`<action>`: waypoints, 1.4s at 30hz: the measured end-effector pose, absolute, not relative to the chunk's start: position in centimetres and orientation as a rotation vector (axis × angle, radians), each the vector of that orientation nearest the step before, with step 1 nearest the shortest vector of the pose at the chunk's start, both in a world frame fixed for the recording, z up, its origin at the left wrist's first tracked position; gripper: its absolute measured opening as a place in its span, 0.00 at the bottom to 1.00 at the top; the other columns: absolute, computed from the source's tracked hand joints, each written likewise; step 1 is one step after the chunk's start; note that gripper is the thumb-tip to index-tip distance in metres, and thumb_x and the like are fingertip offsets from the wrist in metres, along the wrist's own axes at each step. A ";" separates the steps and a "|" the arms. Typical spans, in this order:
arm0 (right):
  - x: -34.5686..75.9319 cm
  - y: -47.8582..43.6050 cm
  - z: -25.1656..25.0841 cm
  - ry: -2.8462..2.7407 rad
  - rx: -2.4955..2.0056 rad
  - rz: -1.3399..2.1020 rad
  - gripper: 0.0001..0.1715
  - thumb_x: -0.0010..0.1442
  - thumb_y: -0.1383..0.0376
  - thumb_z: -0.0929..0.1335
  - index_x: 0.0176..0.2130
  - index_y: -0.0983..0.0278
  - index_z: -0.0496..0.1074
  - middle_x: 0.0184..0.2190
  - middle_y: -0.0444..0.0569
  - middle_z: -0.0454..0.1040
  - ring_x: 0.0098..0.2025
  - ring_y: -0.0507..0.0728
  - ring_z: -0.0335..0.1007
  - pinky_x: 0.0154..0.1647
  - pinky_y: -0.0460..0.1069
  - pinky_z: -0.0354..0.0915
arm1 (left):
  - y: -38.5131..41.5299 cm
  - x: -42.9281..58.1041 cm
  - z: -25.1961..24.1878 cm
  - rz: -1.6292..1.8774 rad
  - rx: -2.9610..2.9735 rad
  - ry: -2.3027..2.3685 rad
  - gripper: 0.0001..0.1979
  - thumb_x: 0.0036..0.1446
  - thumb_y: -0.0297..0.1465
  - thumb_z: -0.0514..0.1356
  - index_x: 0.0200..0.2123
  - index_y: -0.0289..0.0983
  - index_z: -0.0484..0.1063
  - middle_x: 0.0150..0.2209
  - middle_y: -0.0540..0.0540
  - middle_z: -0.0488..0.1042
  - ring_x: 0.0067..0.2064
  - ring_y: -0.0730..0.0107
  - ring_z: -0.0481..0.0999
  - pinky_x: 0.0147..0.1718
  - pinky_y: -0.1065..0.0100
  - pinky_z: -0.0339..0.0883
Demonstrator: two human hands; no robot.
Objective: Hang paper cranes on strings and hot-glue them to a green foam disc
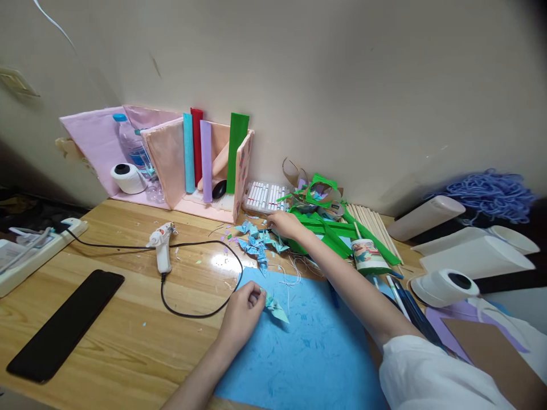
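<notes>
My left hand (pixel 244 312) pinches a pale green folded paper crane (pixel 277 307) just above a blue sheet (pixel 307 347). A thin white thread (pixel 288 287) runs close by the crane. Farther back, my right hand (pixel 285 224) reaches to the far side of the table, its fingers bent down and drawn together. What those fingers grip, if anything, is too small and hidden to make out. Several blue paper cranes (pixel 258 246) lie in a heap directly beside and in front of this hand.
A white glue gun (pixel 163 247) with a black cord and a dark phone (pixel 66 324) lie to the left. Behind stand pink board dividers (pixel 168 165) and a marker set (pixel 267 195). Green paper scraps (pixel 337 239), a paper cup (pixel 368 254) and a thread cone (pixel 444 286) occupy the right.
</notes>
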State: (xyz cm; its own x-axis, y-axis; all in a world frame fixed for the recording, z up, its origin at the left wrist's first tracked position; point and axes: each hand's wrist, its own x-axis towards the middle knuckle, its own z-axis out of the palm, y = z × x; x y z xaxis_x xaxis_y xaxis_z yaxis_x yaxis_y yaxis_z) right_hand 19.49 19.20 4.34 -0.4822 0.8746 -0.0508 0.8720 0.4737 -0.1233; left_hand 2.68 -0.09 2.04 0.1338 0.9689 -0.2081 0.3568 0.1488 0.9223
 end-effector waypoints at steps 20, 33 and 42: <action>17.0 20.0 2.9 -2.581 -1.740 0.121 0.11 0.57 0.68 0.63 0.35 0.65 0.75 0.39 0.55 0.75 0.42 0.59 0.70 0.39 0.47 0.62 | 0.0 2.6 2.1 0.734 1.413 1.412 0.11 0.55 0.37 0.52 0.26 0.36 0.66 0.21 0.53 0.62 0.24 0.75 0.61 0.25 0.73 0.54; 18.1 19.9 4.2 -2.503 -1.539 0.245 0.18 0.63 0.70 0.58 0.47 0.62 0.71 0.41 0.46 0.77 0.42 0.50 0.71 0.41 0.42 0.61 | -0.1 2.6 2.2 0.729 1.423 1.413 0.11 0.55 0.37 0.52 0.27 0.36 0.65 0.22 0.53 0.63 0.24 0.75 0.61 0.25 0.73 0.54; 17.5 20.5 3.2 -2.503 -1.696 0.115 0.10 0.57 0.65 0.64 0.34 0.65 0.75 0.35 0.57 0.77 0.39 0.61 0.72 0.36 0.48 0.61 | -0.1 2.6 2.2 0.730 1.427 1.419 0.11 0.55 0.37 0.52 0.27 0.36 0.66 0.21 0.52 0.63 0.24 0.75 0.62 0.25 0.73 0.55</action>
State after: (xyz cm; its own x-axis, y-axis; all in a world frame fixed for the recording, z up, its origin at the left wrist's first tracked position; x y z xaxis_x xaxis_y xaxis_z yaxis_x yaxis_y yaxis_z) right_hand 17.55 20.52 3.16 -0.3666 0.9289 0.0534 0.9201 0.3704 -0.1274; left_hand 2.61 -0.09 2.19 0.1449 0.9673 -0.2082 0.3934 0.1367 0.9091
